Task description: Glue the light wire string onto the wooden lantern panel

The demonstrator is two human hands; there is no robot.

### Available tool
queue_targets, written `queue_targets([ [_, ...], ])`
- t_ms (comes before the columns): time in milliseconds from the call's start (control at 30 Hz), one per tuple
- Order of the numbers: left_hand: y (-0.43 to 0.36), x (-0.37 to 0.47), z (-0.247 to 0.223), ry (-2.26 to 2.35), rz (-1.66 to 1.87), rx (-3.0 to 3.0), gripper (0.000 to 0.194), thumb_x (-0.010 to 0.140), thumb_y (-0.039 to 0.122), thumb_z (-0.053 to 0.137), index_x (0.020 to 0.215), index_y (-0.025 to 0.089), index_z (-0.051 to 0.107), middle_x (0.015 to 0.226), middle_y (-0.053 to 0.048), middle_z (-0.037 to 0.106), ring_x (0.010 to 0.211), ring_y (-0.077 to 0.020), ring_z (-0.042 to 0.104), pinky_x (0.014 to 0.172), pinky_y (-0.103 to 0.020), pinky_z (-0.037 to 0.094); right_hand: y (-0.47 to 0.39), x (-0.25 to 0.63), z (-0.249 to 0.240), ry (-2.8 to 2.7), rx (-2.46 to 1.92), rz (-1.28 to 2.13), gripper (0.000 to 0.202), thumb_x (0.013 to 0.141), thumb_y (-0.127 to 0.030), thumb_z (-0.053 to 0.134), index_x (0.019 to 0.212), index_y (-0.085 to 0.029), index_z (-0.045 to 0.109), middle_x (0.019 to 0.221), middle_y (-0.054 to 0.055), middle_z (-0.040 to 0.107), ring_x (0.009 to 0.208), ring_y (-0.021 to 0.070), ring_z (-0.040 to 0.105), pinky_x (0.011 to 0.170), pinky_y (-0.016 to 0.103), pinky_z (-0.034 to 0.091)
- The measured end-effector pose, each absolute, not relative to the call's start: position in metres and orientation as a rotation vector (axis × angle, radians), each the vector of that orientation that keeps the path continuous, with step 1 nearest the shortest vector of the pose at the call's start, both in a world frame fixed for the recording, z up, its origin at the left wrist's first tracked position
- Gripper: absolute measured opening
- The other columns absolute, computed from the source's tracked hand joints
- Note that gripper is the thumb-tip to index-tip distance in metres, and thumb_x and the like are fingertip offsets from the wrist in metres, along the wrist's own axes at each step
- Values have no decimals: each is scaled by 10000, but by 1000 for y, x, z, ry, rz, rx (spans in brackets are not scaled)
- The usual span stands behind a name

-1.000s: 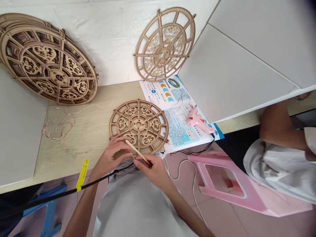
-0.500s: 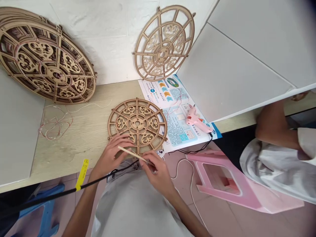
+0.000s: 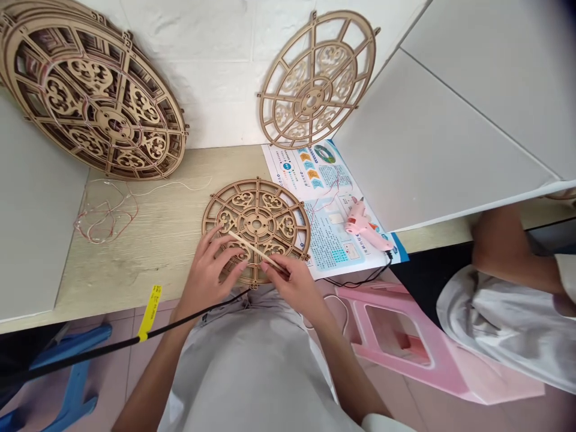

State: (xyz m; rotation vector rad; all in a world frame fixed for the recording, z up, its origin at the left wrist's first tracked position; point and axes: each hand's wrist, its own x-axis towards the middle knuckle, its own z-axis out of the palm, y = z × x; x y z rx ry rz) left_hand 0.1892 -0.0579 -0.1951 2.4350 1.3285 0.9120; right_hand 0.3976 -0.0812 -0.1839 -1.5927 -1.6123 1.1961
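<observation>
A round wooden lattice disc (image 3: 257, 224) with scroll cut-outs lies flat at the table's front edge. My right hand (image 3: 294, 287) is closed on a thin pale wooden stick (image 3: 249, 245), which slants up to the left over the disc's lower part. Its tip reaches close to the fingers of my left hand (image 3: 211, 270). Those fingers are spread and rest on or just above the disc's lower left rim; whether they press a wire there I cannot make out. Part of the disc's lower edge is hidden by my hands.
Stacked discs (image 3: 112, 123) lean at the left, and a single disc (image 3: 310, 102) leans on the wall. A pink glue gun (image 3: 365, 229) lies on a printed sheet (image 3: 333, 255). Tangled thin wire (image 3: 105, 222) sits left. A pink stool (image 3: 396, 336) and another person's arm (image 3: 506, 246) are right.
Both hands have moved forward over the disc, bringing the stick from its near edge to above its lower part. My left fingers have spread further. The view has shifted slightly.
</observation>
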Motion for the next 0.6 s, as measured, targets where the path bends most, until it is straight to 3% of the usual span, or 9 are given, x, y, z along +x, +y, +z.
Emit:
queue_targets([
  [167,-59,200,-197,1391,771,2426,201,957,398,546,921,264,691,1357,65,571,1512,-211,305,1279,-543,237,-81,392,-183,-1665,-1598,1200,381,912,-475,437,696,-164,484,588,-10,400,561,101,332,535,246,225],
  [400,-59,205,-201,1422,782,2316,271,979,392,499,846,245,682,1354,88,582,1513,-190,296,1278,-533,177,-79,388,-188,-1576,-1682,1203,361,878,-507,466,807,-169,571,629,4,482,577,122,398,546,240,272],
  [600,-61,207,-200,1432,807,2277,279,971,395,510,817,253,695,1370,103,569,1522,-184,277,1300,-530,121,-81,389,-190,-1591,-1674,1220,393,881,-497,447,850,-151,631,628,0,458,576,118,388,544,244,268],
])
